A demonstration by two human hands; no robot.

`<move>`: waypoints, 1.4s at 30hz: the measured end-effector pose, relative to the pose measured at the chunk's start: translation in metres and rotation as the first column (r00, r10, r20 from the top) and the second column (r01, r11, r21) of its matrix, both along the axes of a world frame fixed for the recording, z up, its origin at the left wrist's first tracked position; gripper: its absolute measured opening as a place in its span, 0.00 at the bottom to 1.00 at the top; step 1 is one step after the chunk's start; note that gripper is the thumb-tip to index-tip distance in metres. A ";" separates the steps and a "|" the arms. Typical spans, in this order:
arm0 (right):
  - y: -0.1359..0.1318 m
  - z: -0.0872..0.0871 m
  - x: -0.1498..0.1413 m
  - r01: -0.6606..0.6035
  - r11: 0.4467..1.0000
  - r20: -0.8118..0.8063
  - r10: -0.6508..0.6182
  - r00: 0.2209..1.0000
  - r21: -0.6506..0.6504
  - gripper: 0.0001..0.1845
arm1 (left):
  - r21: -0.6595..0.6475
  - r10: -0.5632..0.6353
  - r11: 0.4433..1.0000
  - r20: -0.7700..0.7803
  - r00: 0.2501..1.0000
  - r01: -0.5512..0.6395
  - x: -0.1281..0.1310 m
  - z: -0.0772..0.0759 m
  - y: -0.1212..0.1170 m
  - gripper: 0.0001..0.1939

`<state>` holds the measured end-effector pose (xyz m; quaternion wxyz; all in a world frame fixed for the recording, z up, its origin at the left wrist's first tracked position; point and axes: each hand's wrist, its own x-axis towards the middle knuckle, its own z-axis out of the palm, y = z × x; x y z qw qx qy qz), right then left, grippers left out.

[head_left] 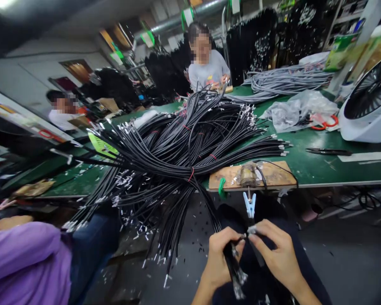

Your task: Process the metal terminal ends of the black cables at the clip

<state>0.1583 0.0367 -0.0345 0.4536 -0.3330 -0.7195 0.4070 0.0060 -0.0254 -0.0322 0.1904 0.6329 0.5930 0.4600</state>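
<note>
My left hand (220,254) is closed around a bundle of black cables (206,203), whose frayed pale ends hang below the fist. My right hand (277,254) meets its thumb, pinching the tip of one cable between thumb and forefinger; the tip itself is small and blurred. Just above my fingers, a light blue clothespin (249,205) is clipped to the shaft of a small motor (248,176). That motor sits on a wooden board (282,171) at the table's front edge. A large heap of black cables (165,148), partly tied with red bands, lies to the left.
On the green table (324,171) are tweezers (328,151), orange-handled scissors (325,123), plastic bags (300,111), grey cables (282,82) and a white fan (368,106). A co-worker in purple (28,262) sits close at left; another person (208,67) works across the table.
</note>
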 end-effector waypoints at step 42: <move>0.025 -0.010 0.002 -0.114 0.945 0.036 0.132 0.991 -0.307 0.10 | -0.032 0.059 0.998 -0.055 0.997 -0.061 0.008 -0.010 0.005 0.06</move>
